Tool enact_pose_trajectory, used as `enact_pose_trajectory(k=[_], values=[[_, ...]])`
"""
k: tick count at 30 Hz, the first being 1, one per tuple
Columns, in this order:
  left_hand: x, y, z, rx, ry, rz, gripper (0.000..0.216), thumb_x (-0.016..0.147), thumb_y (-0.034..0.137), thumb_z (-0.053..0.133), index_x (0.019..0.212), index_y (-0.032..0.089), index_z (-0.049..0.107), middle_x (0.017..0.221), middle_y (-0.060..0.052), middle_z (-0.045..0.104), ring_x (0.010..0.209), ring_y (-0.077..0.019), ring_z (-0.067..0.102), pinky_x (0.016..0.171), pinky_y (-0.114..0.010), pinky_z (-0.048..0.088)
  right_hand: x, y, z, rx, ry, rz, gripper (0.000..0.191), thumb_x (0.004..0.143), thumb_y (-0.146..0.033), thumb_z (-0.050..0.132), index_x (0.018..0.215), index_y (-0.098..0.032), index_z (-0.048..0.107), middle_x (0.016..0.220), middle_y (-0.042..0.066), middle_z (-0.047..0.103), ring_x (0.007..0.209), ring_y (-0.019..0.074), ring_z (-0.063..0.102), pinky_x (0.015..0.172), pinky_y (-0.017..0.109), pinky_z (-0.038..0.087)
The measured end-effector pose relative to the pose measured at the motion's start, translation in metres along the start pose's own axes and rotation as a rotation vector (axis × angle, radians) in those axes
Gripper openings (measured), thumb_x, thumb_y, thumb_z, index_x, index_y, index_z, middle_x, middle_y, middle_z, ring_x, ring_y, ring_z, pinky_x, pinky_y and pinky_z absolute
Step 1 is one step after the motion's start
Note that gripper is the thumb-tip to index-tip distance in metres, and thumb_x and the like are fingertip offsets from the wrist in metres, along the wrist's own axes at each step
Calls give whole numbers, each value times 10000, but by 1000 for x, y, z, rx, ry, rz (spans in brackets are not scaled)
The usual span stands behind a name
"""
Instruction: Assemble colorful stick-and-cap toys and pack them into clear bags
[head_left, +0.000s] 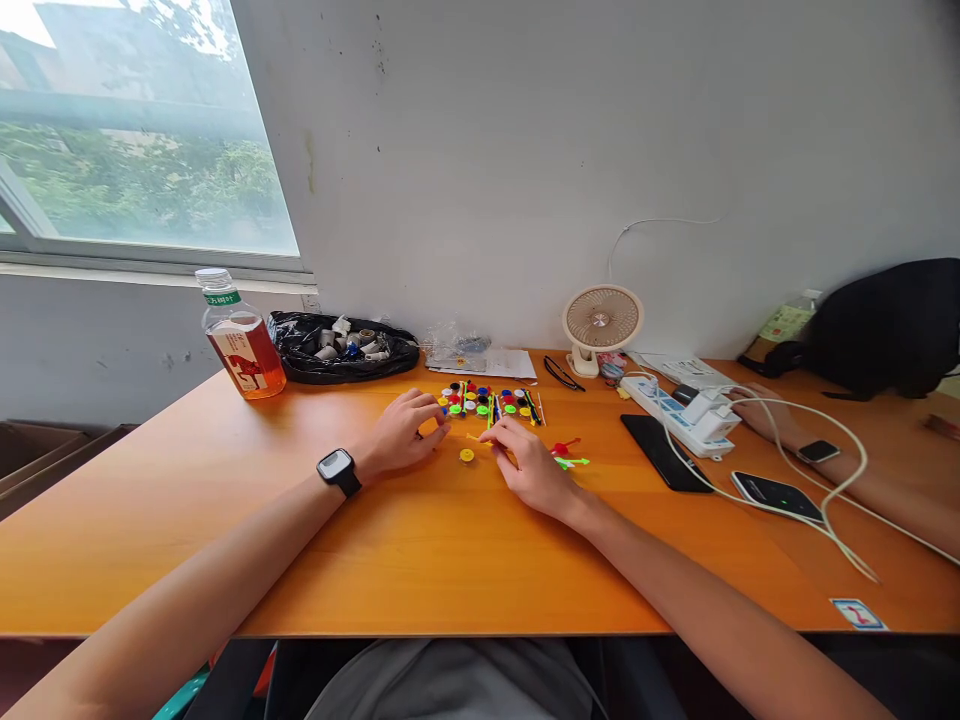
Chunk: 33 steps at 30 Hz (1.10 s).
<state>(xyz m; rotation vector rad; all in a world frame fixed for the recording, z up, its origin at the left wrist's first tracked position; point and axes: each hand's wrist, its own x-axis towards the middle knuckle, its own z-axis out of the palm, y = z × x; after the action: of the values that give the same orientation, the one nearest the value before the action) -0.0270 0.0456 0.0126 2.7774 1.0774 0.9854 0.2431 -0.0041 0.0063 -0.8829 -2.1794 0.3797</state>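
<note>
My left hand (409, 430) rests on the orange wooden table, thumb and fingers curved and apart, with nothing visible between them. It is beside a group of small coloured discs (482, 410) in yellow, green, red, blue, white and black. My right hand (531, 468) has its thumb and fingers pinched at the end of a thin yellow arrow-shaped piece (474, 437). Between both hands a yellow disc (466, 456) lies flat on the wood. Right of my right hand lie a red arrow piece (564, 448) and a green arrow piece (576, 462). Thin coloured sticks (532, 406) lie among the discs.
Along the back stand a bottle of reddish drink (244, 345), a black plastic bag (300, 362) of small parts and a small fan (602, 320). At right are a dark tablet-like slab (660, 450), a power strip (679, 415), cables, a phone (776, 497) and another person's arm (862, 480).
</note>
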Motion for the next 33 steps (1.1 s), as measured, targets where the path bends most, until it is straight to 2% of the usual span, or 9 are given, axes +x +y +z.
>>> enact_pose_trajectory(k=[3, 7, 10, 14, 16, 18, 21, 25, 33], values=[[-1, 21, 2, -132, -104, 128, 134, 974, 345, 665, 975, 224, 722, 993, -75, 728, 940, -234, 612, 887, -372, 491, 2, -3, -1, -1, 71, 4, 290, 998, -63, 516, 1143, -231, 702, 1116, 90, 625, 1021, 225, 654, 918, 359, 532], [-4, 38, 9, -218, -172, 185, 97, 958, 301, 680, 987, 232, 741, 951, -63, 744, 896, -213, 649, 867, -350, 501, 4, -3, -3, -19, 163, 2, 183, 1009, -133, 558, 1070, -221, 706, 1135, 104, 616, 1063, 246, 659, 941, 381, 547], [-5, 40, 11, -242, -190, 195, 80, 949, 268, 673, 927, 225, 738, 875, -46, 744, 807, -188, 659, 788, -324, 494, 3, -1, -2, 8, 134, 25, 140, 1021, -149, 552, 1038, -221, 670, 1067, 83, 644, 983, 227, 659, 886, 362, 543], [-7, 39, 5, -247, -28, 126, 269, 964, 301, 657, 718, 204, 609, 677, -13, 641, 623, -146, 555, 627, -301, 417, -1, -2, 0, 40, 9, 110, 74, 1017, -167, 574, 991, -220, 619, 914, 29, 662, 820, 189, 625, 761, 314, 495], [-7, 40, 1, -237, 75, 96, 271, 966, 303, 650, 726, 206, 572, 702, -18, 629, 652, -155, 547, 632, -302, 414, -3, -4, 1, 56, -59, 124, 72, 1002, -173, 596, 949, -218, 612, 890, 17, 663, 787, 175, 608, 725, 294, 470], [-7, 41, -1, -232, 90, 91, 178, 960, 320, 665, 831, 208, 612, 809, -40, 671, 748, -179, 594, 691, -310, 456, -4, -7, 2, 66, -114, 115, 86, 983, -157, 605, 920, -215, 615, 884, 11, 668, 784, 168, 606, 721, 283, 459], [-6, 42, 0, -248, -27, 107, 168, 940, 373, 708, 1005, 222, 674, 975, -66, 730, 898, -213, 665, 796, -327, 514, -5, -11, 2, 63, -147, 91, 118, 940, -104, 605, 896, -211, 630, 887, 12, 679, 790, 165, 614, 727, 278, 457], [-5, 44, 8, -266, -174, 133, 197, 960, 429, 693, 1001, 241, 735, 988, -68, 767, 932, -223, 696, 847, -339, 536, -5, -11, 1, 56, -170, 65, 193, 872, -29, 585, 853, -207, 658, 865, 15, 691, 774, 166, 618, 711, 275, 459], [-7, 41, 17, -281, -221, 103, 202, 1000, 407, 656, 982, 248, 777, 950, -53, 769, 888, -198, 709, 803, -308, 530, -4, -6, -1, 78, -183, 62, 213, 846, -18, 618, 825, -201, 727, 906, 39, 737, 828, 185, 675, 785, 298, 515]])
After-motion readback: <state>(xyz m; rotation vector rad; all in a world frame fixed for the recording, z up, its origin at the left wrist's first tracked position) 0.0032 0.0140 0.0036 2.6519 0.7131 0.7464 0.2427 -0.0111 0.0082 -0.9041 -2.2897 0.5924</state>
